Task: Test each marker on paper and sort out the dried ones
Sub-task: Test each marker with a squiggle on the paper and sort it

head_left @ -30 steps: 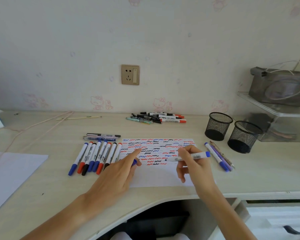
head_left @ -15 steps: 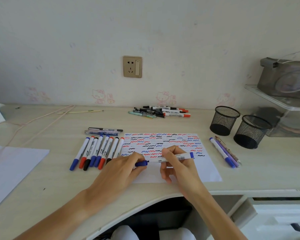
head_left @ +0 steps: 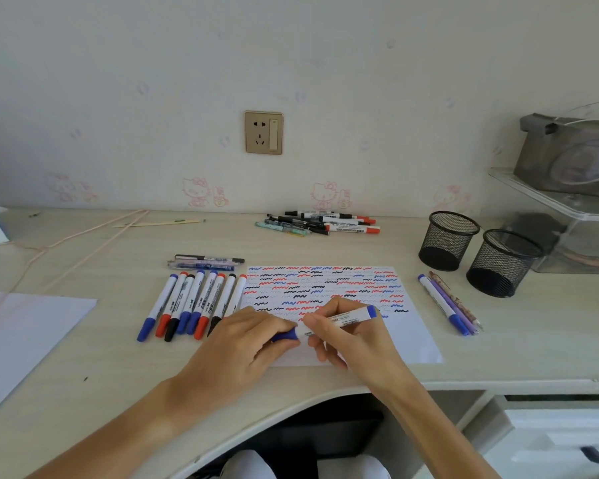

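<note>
Frame centre: left hand (head_left: 242, 344) pinches cap (head_left: 286, 336), right hand (head_left: 353, 335) grips marker (head_left: 339, 319) barrel; light, stiff, slick plastic.

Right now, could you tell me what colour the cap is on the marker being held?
Blue, on the marker; head view.

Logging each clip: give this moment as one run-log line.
left hand: on blue cap | right hand: holds marker | over paper | cap: meets marker
</note>
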